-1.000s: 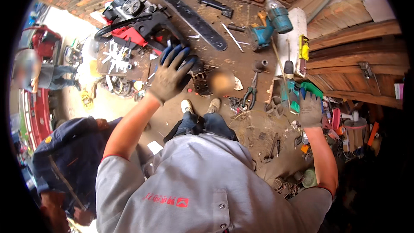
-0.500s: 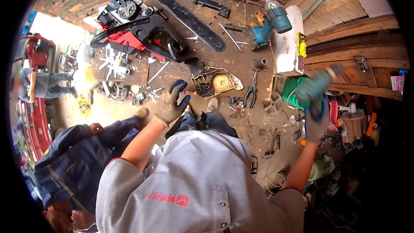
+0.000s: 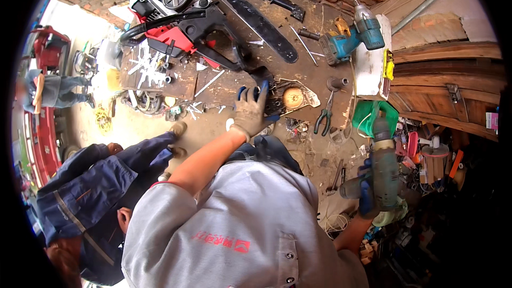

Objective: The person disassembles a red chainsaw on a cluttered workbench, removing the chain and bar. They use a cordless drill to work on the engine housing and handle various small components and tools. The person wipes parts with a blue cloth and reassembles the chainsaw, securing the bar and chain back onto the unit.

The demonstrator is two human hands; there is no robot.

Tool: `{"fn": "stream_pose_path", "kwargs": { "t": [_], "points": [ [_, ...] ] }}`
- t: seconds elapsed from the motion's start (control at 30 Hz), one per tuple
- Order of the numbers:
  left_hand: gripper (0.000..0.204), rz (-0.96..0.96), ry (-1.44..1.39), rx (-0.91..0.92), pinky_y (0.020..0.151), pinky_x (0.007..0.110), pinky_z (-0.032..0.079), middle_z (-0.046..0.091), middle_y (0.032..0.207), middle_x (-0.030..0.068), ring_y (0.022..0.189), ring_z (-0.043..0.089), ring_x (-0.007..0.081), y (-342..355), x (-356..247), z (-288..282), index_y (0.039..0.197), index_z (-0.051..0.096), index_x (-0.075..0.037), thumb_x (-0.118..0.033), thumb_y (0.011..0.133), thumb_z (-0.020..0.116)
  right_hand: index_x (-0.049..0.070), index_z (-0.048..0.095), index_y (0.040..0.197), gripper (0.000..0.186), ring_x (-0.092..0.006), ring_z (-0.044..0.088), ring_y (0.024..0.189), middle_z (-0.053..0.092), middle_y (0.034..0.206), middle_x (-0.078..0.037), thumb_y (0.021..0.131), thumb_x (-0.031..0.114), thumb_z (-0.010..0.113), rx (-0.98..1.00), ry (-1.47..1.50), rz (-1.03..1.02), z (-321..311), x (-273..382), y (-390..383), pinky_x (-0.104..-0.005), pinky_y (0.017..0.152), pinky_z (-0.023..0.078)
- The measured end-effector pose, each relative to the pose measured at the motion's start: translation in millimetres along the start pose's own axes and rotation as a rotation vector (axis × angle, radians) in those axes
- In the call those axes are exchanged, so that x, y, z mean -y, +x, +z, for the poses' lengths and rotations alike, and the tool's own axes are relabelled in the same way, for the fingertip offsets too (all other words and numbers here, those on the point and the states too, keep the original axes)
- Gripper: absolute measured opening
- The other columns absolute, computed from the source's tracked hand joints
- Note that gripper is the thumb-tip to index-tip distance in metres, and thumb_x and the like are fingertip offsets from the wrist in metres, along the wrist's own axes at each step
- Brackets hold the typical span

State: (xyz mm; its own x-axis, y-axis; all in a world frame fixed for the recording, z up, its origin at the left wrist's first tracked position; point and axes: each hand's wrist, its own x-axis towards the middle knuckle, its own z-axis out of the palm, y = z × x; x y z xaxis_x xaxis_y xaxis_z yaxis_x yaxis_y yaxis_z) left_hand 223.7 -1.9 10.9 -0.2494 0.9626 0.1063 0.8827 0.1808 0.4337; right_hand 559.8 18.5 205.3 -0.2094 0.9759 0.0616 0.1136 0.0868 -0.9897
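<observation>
My left hand (image 3: 249, 114), in a grey glove with blue fingertips, reaches over the table's near edge. Its fingers are spread at the left end of a chainsaw side cover (image 3: 310, 99), which has a round tan centre; whether they touch it is unclear. My right hand (image 3: 367, 194), gloved alike, is closed round the handle of a teal cordless drill (image 3: 385, 173). The drill is held off the table's right side, nose away from me, slightly blurred. Beyond the cover lies a red and black chainsaw (image 3: 173, 37) with its black rear handle toward me.
On the wooden table (image 3: 224, 82) lie a guide bar (image 3: 250, 18), a black handle piece (image 3: 282, 5), pliers (image 3: 324, 120), white strips (image 3: 145, 64) and a second teal drill (image 3: 344, 42). A green bucket (image 3: 392, 122) stands at right. A person in dark blue (image 3: 96, 186) is close on my left.
My left hand has moved right and forward to the chainsaw cover. My right hand has drawn the cordless drill back toward me, its nose now pointing away. The view has shifted slightly.
</observation>
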Motion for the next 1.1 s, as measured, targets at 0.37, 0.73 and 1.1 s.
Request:
{"fn": "stream_pose_path", "kwargs": {
  "t": [0.37,0.73,1.1],
  "points": [
    [0.124,-0.217,-0.08,0.114,0.102,0.057,0.032,0.047,0.129,0.0266,0.122,0.042,0.0466,-1,-35,17,0.153,0.022,-0.002,-0.062,0.061,0.081,-0.002,0.062,0.124,0.059,-0.0179,0.069,0.096,0.071,0.11,-0.009,0.07,0.005,0.085,0.108,-0.439,0.319,38,4,18,-0.0307,0.084,0.054],
    [0.12,-0.251,-0.113,-0.046,0.105,0.056,0.031,0.049,0.125,0.0251,0.121,0.043,0.0438,-8,-49,30,0.151,0.027,-0.001,-0.056,0.06,0.084,0.0,0.061,0.126,0.062,-0.0173,0.063,0.109,0.064,0.124,-0.011,0.072,0.017,0.086,0.395,-0.571,0.35,15,-27,53,-0.033,0.096,0.049],
    [0.109,-0.413,-0.1,-0.392,0.107,0.055,0.032,0.049,0.128,0.0231,0.122,0.044,0.0428,-26,-91,70,0.142,0.04,-0.002,-0.053,0.058,0.085,-0.004,0.057,0.129,0.065,-0.015,0.066,0.101,0.07,0.114,-0.012,0.073,0.011,0.086,0.803,-0.585,-0.019,-24,-47,137,-0.0327,0.091,0.052]
  ]
}}
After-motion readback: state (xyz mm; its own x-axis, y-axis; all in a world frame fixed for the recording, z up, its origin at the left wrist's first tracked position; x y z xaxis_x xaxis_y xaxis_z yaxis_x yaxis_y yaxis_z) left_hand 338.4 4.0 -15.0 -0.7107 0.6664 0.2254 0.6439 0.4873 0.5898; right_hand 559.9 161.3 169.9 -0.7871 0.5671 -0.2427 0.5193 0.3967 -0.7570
